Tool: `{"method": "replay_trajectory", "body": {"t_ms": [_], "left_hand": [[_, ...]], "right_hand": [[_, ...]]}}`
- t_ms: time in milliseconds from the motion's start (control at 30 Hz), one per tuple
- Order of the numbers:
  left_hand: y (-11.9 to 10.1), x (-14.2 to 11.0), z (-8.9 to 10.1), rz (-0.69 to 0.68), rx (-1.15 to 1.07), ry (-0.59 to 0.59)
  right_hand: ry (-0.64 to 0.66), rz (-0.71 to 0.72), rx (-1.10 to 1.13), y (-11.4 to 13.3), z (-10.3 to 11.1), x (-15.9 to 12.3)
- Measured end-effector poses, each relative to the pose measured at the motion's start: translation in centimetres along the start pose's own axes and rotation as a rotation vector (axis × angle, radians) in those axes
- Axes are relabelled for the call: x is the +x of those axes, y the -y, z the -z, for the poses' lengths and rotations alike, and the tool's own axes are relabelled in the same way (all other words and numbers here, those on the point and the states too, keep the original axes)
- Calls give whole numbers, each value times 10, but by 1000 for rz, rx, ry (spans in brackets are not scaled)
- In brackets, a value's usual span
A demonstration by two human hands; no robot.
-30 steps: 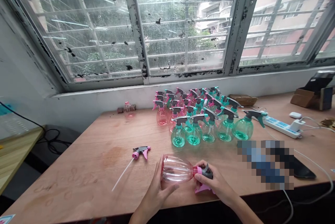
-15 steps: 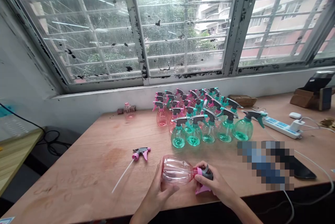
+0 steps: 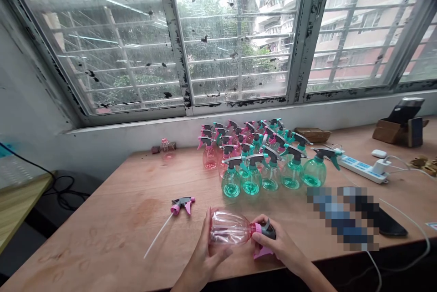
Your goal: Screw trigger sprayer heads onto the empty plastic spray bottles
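A clear pink plastic spray bottle lies on its side, held just above the wooden table, with its neck pointing right. My left hand cups its body. My right hand is shut around the neck and a grey-and-pink trigger sprayer head. Left of my hands, a loose pink-and-grey trigger sprayer lies on the table, its long dip tube trailing down-left. Whether the head is fully screwed on is hidden by my fingers.
Several green spray bottles and pink ones stand in a tight group behind my hands. Beyond them are a power strip, a woven tray and a cardboard stand. A pixelated patch hides an area at right.
The whole view has tilted slightly and shifted, so the table sits a little lower. My hands keep the same hold on the bottle.
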State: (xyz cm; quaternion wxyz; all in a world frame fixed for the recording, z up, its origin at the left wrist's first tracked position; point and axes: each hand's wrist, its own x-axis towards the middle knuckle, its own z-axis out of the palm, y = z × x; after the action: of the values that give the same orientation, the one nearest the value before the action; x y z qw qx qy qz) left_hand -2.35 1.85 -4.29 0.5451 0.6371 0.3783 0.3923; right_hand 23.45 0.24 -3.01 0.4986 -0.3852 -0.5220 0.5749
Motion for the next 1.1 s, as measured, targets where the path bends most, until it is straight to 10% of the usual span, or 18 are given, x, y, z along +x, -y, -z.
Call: {"method": "replay_trajectory", "body": {"t_ms": [1100], "left_hand": [[-2,-1,-1,-7,-39,2]], "right_hand": [[-11,9,-6,3,-2,0]]}}
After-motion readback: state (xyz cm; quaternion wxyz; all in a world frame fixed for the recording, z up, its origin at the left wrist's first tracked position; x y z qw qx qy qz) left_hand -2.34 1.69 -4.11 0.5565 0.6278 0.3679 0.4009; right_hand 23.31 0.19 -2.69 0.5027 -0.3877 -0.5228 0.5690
